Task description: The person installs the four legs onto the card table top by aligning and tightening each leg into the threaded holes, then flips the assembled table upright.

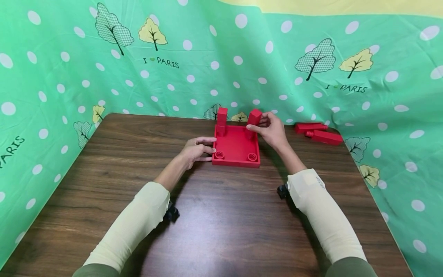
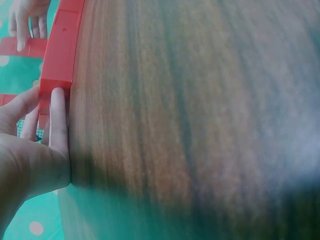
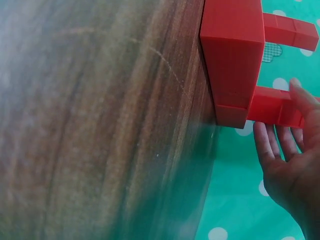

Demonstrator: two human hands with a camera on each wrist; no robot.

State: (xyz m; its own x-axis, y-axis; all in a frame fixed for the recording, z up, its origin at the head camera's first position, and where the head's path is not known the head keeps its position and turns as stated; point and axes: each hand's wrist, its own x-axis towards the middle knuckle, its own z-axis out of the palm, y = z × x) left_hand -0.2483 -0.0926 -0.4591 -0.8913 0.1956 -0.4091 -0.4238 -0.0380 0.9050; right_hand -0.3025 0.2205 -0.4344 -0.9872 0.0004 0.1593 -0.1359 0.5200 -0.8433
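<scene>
A red square tabletop-like base with a raised rim lies on the table, hollow side up. Round sockets show at its two near corners. At the far left corner a red square leg stands upright. My right hand pinches another red leg at the far right corner, thumb on the near side and fingers behind; this leg is turned at an angle to the rim. Against the base's left side rest the extended fingers of my left hand, also seen in the left wrist view beside the red wall.
Two loose red legs with narrow round ends lie at the table's far right corner. The dark wooden table extends toward me. A green dotted cloth hangs right behind the far edge and along both sides.
</scene>
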